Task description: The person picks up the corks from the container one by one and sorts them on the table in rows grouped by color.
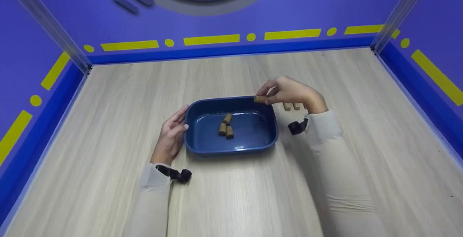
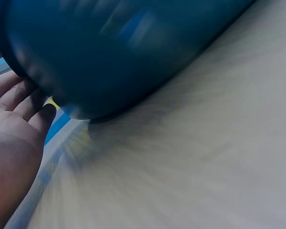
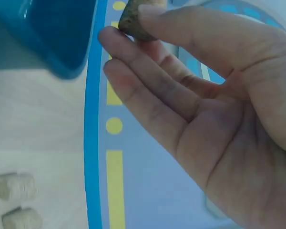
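Note:
My right hand (image 1: 292, 91) pinches a brown cork stopper (image 1: 260, 98) between thumb and fingers, at the far right rim of a dark blue plastic basin (image 1: 231, 152). In the right wrist view the same cork (image 3: 133, 20) sits under the thumb tip, the lower fingers nearly straight. At the basin's left side, my left hand (image 1: 171, 135) grips the wall, thumb at the rim and fingers along the outside. Inside the basin, several corks (image 1: 222, 128) lie close together near the middle. The left wrist view is blurred, showing the left hand (image 2: 14, 119) against the basin's outer wall.
More corks (image 1: 287, 106) stand in a row on the wooden table (image 1: 231, 193), right of the basin and partly hidden by my right wrist. A purple-blue wall (image 1: 202, 27) with yellow marks encloses the table at the back and sides.

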The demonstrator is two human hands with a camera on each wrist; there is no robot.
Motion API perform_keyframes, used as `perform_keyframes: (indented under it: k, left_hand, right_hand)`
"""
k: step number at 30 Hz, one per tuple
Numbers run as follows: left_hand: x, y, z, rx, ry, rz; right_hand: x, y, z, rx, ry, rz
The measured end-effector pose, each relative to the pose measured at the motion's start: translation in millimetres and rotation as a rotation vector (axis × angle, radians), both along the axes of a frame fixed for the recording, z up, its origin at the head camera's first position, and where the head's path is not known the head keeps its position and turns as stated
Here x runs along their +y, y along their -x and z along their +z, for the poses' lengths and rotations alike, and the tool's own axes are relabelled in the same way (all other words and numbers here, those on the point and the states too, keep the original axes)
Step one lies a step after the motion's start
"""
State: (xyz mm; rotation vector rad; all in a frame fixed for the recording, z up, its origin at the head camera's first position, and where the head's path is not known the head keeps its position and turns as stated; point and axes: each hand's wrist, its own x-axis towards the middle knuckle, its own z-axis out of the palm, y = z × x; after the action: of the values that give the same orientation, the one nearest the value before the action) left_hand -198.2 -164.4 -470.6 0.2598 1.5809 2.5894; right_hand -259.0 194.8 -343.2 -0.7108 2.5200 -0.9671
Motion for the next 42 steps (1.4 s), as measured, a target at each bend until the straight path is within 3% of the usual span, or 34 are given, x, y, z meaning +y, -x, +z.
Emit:
perform_keyframes:
  k: [8, 18, 29, 37, 42]
  left_hand:
    - [-1.1, -1.0, -1.1, 0.011, -0.007, -0.010]
    - [-0.7, 1.4, 1.7, 0.028, -0.011, -0.022]
    - [-0.8, -2.9, 2.0, 0.002, -0.002, -0.008]
    - [-1.0, -2.0, 1.4, 0.006, 0.013, -0.003]
    - [-0.4, -1.2, 1.4, 0.009, 0.018, 0.008]
  right_hand:
    - [29.2, -4.0, -11.8, 0.019, 0.009, -0.066]
    - [61.4, -8.6, -32.4, -0.081, 0.082, -0.130]
    - [71.2, -10.1, -48.0, -0.104, 0.048, -0.161]
    - [71.2, -7.7, -54.4, 0.017, -0.054, -0.053]
    - [68.2, -7.3, -57.0, 0.046, -0.107, -0.010]
